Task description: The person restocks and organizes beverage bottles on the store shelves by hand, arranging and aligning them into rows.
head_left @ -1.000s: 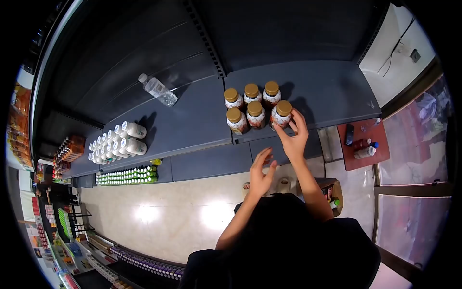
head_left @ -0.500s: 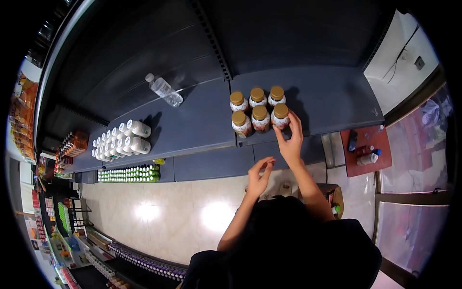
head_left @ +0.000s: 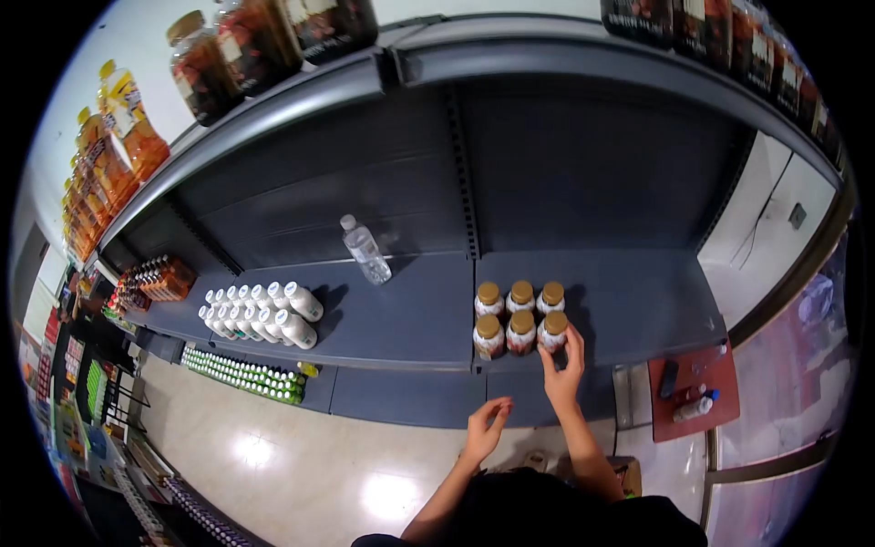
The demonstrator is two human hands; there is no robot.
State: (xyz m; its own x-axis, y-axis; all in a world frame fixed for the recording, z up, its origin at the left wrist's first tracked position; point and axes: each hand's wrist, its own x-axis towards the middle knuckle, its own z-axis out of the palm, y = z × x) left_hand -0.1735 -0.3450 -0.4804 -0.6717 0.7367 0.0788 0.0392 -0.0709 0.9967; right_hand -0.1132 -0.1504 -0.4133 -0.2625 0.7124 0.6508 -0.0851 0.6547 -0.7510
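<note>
Two short rows of small gold-capped bottles (head_left: 520, 341) with white and reddish-brown labels stand upright on the dark shelf (head_left: 629, 310). My right hand (head_left: 565, 372) has its thumb and fingers around the sides of the front right bottle (head_left: 551, 339), which stands on the shelf beside its neighbours. Below the shelf's front edge, my left hand (head_left: 487, 427) hangs in the air with nothing in it. Its fingers are loosely bent and the thumb is apart from them.
A clear water bottle (head_left: 366, 251) and rows of white bottles (head_left: 296, 328) stand on the shelf to the left. Green-labelled bottles (head_left: 246, 376) fill part of the lower shelf. Large dark bottles (head_left: 260, 46) line the shelf above. A red stool (head_left: 670, 421) holds several items at right.
The view has tilted up, so the shelf sits lower and the upper shelf's bottles show. My right hand stays at the same front right bottle; my left hand still hangs below the shelf.
</note>
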